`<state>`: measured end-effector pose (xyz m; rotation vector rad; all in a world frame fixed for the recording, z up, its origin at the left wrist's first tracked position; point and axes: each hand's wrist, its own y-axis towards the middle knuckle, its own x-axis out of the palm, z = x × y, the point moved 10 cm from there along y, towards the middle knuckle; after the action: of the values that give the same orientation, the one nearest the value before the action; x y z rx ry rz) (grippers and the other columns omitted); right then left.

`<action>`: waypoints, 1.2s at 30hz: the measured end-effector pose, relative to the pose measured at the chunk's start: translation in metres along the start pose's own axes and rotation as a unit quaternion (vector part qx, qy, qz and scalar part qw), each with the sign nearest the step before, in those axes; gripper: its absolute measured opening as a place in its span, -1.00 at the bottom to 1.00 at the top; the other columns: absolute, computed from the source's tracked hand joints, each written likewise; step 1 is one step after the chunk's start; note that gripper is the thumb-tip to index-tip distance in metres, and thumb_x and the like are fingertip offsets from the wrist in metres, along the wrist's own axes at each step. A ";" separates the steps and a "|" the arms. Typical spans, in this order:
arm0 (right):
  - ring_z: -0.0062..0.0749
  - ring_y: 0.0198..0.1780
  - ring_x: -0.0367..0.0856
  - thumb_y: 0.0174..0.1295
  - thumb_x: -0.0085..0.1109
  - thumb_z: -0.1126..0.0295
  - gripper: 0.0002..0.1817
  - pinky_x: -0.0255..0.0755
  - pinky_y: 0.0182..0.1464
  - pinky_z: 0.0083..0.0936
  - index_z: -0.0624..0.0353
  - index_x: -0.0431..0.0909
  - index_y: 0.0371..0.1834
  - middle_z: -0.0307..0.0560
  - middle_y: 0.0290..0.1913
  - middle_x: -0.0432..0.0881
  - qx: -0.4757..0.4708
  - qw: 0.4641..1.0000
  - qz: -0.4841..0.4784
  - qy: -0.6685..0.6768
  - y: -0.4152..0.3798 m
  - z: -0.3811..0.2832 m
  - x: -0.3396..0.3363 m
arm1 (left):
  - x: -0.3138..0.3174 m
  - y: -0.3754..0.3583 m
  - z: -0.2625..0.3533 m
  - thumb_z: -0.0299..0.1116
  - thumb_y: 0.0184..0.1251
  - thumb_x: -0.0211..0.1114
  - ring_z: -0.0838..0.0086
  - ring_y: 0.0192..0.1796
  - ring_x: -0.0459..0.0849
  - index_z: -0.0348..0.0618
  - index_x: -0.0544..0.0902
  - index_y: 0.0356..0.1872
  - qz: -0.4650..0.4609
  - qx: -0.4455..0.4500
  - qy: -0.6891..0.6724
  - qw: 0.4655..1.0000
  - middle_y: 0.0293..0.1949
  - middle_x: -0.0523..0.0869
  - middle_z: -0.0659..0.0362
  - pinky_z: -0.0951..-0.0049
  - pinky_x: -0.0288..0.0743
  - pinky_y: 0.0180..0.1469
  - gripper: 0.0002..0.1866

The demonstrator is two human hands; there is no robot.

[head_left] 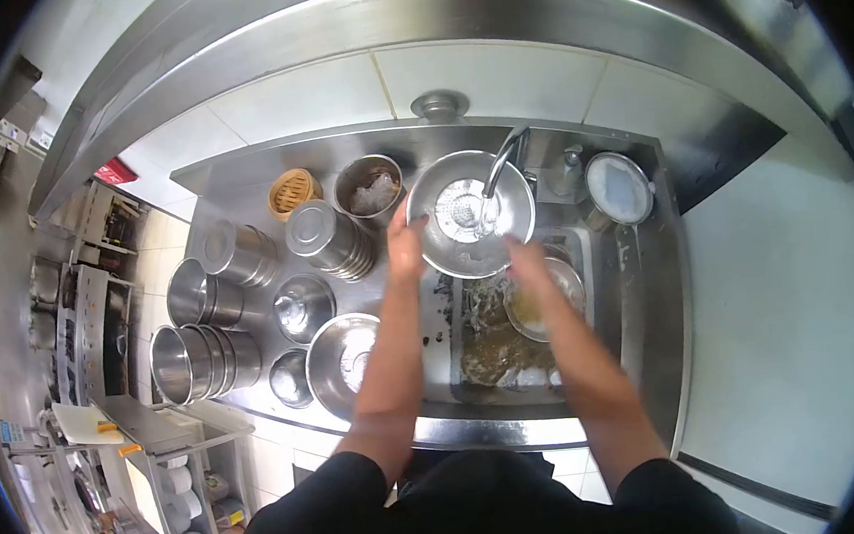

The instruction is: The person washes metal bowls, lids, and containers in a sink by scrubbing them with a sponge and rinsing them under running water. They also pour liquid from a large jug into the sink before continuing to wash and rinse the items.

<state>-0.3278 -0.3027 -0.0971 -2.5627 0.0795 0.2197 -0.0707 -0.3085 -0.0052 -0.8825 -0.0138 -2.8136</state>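
Note:
A wide stainless steel bowl (pixel 435 238) is held tilted under the curved faucet (pixel 505 160), above the sink. Water runs into it, and its bottom shows a dotted pattern. My left hand (pixel 406 246) grips the bowl's left rim, thumb on the inside. At the lower right rim, my right hand (pixel 527 259) is smeared by motion, so its fingers cannot be made out. Below it, a second metal bowl (pixel 571 291) sits in the sink (pixel 609 353), partly covered by my right forearm. Brownish, foamy water lies in the sink.
Left of the sink stand stacked steel pots (pixel 199 363), lidded containers (pixel 319 233), another steel bowl (pixel 323 371), a bamboo steamer (pixel 293 192) and a pot with a plastic bag inside (pixel 371 186). A soap pump (pixel 572 165) and a container of whitish liquid (pixel 619 189) stand at back right.

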 end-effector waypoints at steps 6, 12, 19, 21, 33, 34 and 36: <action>0.00 -0.21 0.79 0.41 0.16 0.37 -0.50 0.79 -0.33 -0.30 0.56 0.41 0.28 0.28 0.04 0.67 0.039 0.983 -0.095 0.154 -0.035 0.045 0.016 | -0.039 -0.076 -0.148 -0.55 0.32 0.21 0.18 0.00 0.73 -0.35 0.57 0.19 0.256 -0.093 -0.119 0.955 0.02 0.73 0.01 0.17 0.64 0.07 -0.60; -0.06 -0.35 0.80 0.37 0.11 0.43 -0.50 0.75 -0.41 -0.36 0.62 0.37 0.27 0.31 -0.02 0.69 -0.062 0.982 -0.098 -0.148 -0.046 -0.018 -0.079 | -0.036 -0.038 -0.102 -0.12 0.22 0.55 0.37 -0.34 0.75 -0.35 0.76 -0.24 0.164 -0.044 0.368 0.914 -0.41 0.80 0.06 0.31 0.58 -0.24 -0.59; 0.20 -0.12 0.77 0.40 0.02 0.41 -0.48 0.65 -0.15 -0.01 0.17 0.31 0.44 0.34 -0.21 0.74 -0.228 0.783 0.082 -0.572 -0.109 -0.092 -0.103 | 0.008 -0.021 -0.034 -0.03 0.26 0.54 0.39 -0.04 0.75 -0.25 0.73 0.06 -0.097 -0.031 0.509 0.855 -0.03 0.81 0.03 0.37 0.61 0.02 -0.48; 0.27 -0.11 0.75 0.40 0.02 0.38 -0.46 0.61 -0.06 0.04 0.12 0.29 0.45 0.34 -0.20 0.74 -0.236 0.827 0.090 -0.501 -0.136 -0.085 -0.105 | -0.003 -0.052 0.001 -0.09 0.41 0.43 0.37 0.08 0.74 -0.22 0.68 0.16 -0.134 -0.018 0.551 0.823 0.12 0.77 0.08 0.36 0.62 0.10 -0.53; 0.11 -0.32 0.77 0.35 0.24 0.09 -0.43 0.63 -0.16 -0.06 0.36 0.43 0.19 0.27 -0.31 0.75 -0.072 0.932 -0.308 -0.177 -0.212 0.018 0.154 | -0.102 -0.183 0.209 -0.28 0.55 0.24 0.28 0.17 0.69 -0.29 0.65 0.18 0.242 0.103 0.564 0.783 0.12 0.74 0.01 0.28 0.51 0.24 -0.65; 0.08 -0.30 0.78 0.34 0.28 0.03 -0.40 0.62 -0.16 -0.09 0.32 0.45 0.19 0.27 -0.27 0.75 -0.080 0.924 -0.337 -0.163 -0.216 0.021 0.159 | -0.090 -0.182 0.205 -0.31 0.52 0.27 0.22 0.18 0.69 -0.30 0.65 0.16 0.245 0.137 0.577 0.767 0.13 0.72 -0.02 0.25 0.50 0.26 -0.66; -0.03 -0.21 0.79 0.33 0.30 -0.06 -0.41 0.59 -0.12 -0.15 0.23 0.51 0.16 0.20 -0.26 0.76 -0.200 0.914 -0.312 -0.168 -0.216 0.010 0.142 | -0.031 -0.179 0.189 -0.49 0.39 0.30 0.00 0.22 0.63 -0.29 0.64 0.13 0.170 0.219 0.664 0.695 0.13 0.70 -0.08 0.14 0.44 0.32 -0.68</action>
<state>-0.1671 -0.1176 -0.0151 -2.7406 -0.9906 0.4564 0.0280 -0.1149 0.1417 1.1808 -0.2569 -2.2342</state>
